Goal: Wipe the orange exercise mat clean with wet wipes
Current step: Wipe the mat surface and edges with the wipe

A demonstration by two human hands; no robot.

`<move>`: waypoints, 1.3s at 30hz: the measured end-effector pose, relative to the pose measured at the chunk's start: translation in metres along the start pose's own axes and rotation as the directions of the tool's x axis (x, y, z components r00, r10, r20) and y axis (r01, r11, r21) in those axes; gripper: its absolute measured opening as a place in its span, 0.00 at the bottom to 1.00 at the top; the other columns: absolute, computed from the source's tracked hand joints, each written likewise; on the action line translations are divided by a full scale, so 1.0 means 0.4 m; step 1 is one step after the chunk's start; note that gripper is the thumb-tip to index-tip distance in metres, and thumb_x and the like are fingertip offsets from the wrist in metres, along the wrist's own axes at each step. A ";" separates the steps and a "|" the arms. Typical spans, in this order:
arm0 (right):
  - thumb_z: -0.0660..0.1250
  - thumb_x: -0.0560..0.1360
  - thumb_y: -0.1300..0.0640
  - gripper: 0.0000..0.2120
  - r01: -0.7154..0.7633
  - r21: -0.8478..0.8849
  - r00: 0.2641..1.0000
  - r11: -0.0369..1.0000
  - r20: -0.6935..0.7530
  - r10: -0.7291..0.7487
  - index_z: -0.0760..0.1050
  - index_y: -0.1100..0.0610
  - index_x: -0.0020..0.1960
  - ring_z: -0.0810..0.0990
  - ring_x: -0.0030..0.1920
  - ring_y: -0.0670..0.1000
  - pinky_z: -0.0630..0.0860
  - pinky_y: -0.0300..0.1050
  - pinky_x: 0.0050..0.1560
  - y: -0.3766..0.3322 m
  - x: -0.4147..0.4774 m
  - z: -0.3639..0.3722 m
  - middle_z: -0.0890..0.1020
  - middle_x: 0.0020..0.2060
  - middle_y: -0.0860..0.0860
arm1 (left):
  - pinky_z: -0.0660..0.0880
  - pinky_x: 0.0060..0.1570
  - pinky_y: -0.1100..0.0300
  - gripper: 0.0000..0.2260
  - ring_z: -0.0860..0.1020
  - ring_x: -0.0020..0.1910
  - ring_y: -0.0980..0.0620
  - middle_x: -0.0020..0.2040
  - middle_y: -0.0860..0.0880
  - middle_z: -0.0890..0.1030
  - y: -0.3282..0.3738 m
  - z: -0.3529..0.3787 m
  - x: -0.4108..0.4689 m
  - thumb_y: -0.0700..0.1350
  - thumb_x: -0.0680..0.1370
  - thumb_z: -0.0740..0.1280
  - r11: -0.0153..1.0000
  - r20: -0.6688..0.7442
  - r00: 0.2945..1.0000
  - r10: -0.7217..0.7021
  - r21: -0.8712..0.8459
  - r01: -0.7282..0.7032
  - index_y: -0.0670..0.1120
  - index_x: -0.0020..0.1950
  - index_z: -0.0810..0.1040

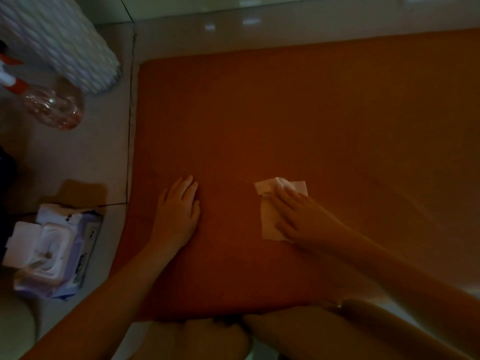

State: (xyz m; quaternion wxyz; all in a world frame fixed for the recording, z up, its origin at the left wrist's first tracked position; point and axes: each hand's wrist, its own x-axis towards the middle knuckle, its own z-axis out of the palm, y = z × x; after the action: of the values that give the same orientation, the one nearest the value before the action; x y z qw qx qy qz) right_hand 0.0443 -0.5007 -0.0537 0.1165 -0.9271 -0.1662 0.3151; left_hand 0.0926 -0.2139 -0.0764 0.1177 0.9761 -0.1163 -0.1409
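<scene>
Dim light, view straight down.

Orange exercise mat (324, 113): fills centre and right of frame and lies flat on the floor. Its rounded corner sits at upper centre-left, its left edge runs down the frame, and its near edge is at the bottom.

Tiled floor (104, 157): pale, showing along the left side and across the top. A dark grout line runs just beside the mat's left edge.

Mop head (65, 42): white stringy bundle in the upper left corner, blurred, off the mat.

Knees (207, 339): bottom centre, at the mat's near edge.

Wet wipes pack (52, 250): lower left, on the floor, apart from the mat. Purple-and-white wrapper, white flip lid standing open.

Spray bottle (54, 107): clear, pinkish, with a red-and-white trigger top. It lies on its side on the floor at left, just below the mop head.

Right hand (304, 216): centre-right, on the mat. Fingers are straight and spread, the palm is down and the grip is not closed. It presses flat on the wipe.

Left hand (179, 211): centre-left, palm down on bare mat near the left edge. Fingers are together and straight, the grip slack, holding nothing. It is well apart from the right hand.

Wet wipe (270, 188): white, unfolded and a little rumpled, flat on the mat under the right fingers. Its top and left edges show past the hand.
</scene>
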 end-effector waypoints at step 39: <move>0.25 0.69 0.38 0.39 -0.030 -0.185 0.995 0.982 -0.098 0.012 0.35 0.54 0.77 0.38 0.77 0.53 0.33 0.50 0.70 0.042 0.082 -0.022 0.34 0.74 0.52 | 0.55 0.72 0.46 0.22 0.58 0.76 0.47 0.75 0.46 0.64 -0.013 0.007 0.005 0.49 0.81 0.53 1.000 0.009 1.000 0.002 -0.021 -0.002 0.44 0.74 0.67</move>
State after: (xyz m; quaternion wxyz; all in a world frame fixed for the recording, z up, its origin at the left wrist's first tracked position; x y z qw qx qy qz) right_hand 0.0783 -0.5046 -0.0703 0.0338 -0.9498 -0.1795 0.2541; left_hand 0.0945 -0.2102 -0.0807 0.1276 0.9740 -0.1162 -0.1466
